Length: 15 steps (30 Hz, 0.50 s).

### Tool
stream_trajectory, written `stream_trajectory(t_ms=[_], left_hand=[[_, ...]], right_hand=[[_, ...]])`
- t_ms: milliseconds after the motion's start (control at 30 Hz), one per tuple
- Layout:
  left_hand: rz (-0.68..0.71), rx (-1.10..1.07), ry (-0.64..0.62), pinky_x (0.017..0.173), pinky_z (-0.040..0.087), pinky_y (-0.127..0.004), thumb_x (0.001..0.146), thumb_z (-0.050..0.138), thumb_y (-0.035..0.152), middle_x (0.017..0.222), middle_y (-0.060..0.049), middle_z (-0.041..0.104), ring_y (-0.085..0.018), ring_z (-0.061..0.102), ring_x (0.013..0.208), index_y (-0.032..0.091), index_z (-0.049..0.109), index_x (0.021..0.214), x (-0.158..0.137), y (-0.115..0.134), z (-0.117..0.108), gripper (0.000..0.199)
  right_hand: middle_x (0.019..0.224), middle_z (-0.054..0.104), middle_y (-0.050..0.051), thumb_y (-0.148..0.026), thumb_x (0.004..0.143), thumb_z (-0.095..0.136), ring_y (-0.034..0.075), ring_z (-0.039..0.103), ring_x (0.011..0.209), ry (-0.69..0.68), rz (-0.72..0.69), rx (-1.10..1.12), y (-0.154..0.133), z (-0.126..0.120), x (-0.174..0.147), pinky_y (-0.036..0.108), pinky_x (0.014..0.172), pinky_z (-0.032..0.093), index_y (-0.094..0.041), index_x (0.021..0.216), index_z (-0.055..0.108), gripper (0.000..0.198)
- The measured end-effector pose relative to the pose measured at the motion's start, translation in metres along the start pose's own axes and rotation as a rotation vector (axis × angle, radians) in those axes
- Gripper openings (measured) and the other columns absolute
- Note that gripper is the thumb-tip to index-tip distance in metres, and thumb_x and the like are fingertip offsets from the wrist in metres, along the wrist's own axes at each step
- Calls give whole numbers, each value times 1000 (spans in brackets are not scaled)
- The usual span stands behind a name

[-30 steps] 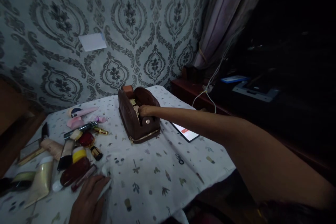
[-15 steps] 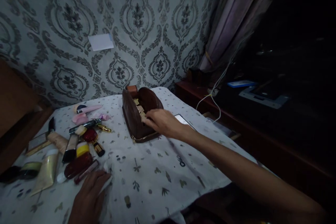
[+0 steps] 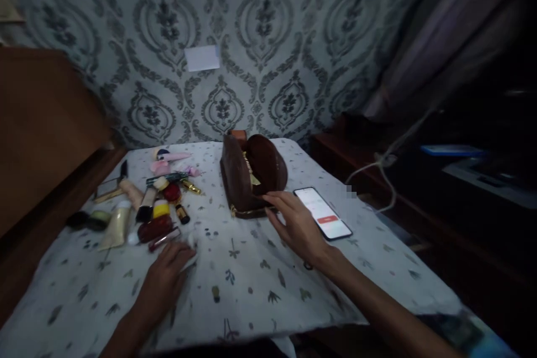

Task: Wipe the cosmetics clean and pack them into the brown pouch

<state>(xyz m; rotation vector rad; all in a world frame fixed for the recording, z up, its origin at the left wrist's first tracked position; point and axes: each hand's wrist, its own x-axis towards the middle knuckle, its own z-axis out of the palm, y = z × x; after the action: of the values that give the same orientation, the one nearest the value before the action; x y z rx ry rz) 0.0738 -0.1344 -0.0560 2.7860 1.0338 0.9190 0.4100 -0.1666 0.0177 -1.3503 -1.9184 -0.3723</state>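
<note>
A brown zip cosmetic bag (image 3: 237,182) stands unzipped with its lid raised, and a yellowish piece shows inside it. At its front right corner is my right hand (image 3: 296,226), fingers stretched out and apart with nothing in them. My left hand (image 3: 168,268) rests on the cloth by the near end of the make-up pile, its fingers curled on a crumpled white tissue (image 3: 191,260). Just beyond those fingers lie a slim pinkish tube (image 3: 163,239) and a dark red bottle (image 3: 155,229). Part of the tissue is hidden under the hand.
More cosmetics lie to the left: a cream squeeze tube (image 3: 117,226), a yellow-capped jar (image 3: 161,209), a pink brush (image 3: 176,156). A lit phone (image 3: 323,213) lies right of the bag. A brown board (image 3: 46,123) stands left; a white cable (image 3: 392,184) hangs right.
My right hand has come out of the bag, empty, to its front right corner. The view has swung left, uncovering the phone. My left hand stays beside the pile.
</note>
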Motion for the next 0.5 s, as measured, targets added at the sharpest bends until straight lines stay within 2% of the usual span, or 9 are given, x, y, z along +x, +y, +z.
stream_trajectory(t_ms=[133, 300, 400, 500], left_hand=[[-85, -106, -55, 87, 57, -37, 81, 47, 3, 106, -9, 67, -23, 64, 100, 22, 66, 109, 1, 7, -7, 40], [-207, -252, -22, 91, 54, -38, 83, 45, 4, 111, -8, 65, -21, 63, 105, 23, 65, 112, 3, 3, -30, 41], [-284, -292, 14, 89, 53, -35, 85, 44, 8, 107, -7, 65, -20, 64, 100, 22, 67, 109, 7, -10, -46, 36], [-338, -239, 83, 88, 51, -34, 86, 44, 12, 103, -7, 65, -20, 63, 97, 18, 68, 107, 13, -33, -61, 33]], right_hand=[[102, 72, 12, -23, 94, 55, 26, 68, 94, 49, -33, 0, 2, 7, 9, 43, 82, 57, -18, 107, 67, 18], [101, 71, 12, -23, 93, 56, 27, 68, 95, 76, -94, 45, -16, 13, 24, 45, 83, 55, -18, 104, 66, 16], [100, 72, 11, -20, 92, 58, 27, 67, 100, 98, -130, 148, -37, 21, 30, 44, 86, 54, -19, 103, 66, 14], [98, 72, 10, -20, 93, 55, 25, 67, 98, -5, -113, 333, -59, 39, 33, 42, 86, 55, -20, 102, 67, 15]])
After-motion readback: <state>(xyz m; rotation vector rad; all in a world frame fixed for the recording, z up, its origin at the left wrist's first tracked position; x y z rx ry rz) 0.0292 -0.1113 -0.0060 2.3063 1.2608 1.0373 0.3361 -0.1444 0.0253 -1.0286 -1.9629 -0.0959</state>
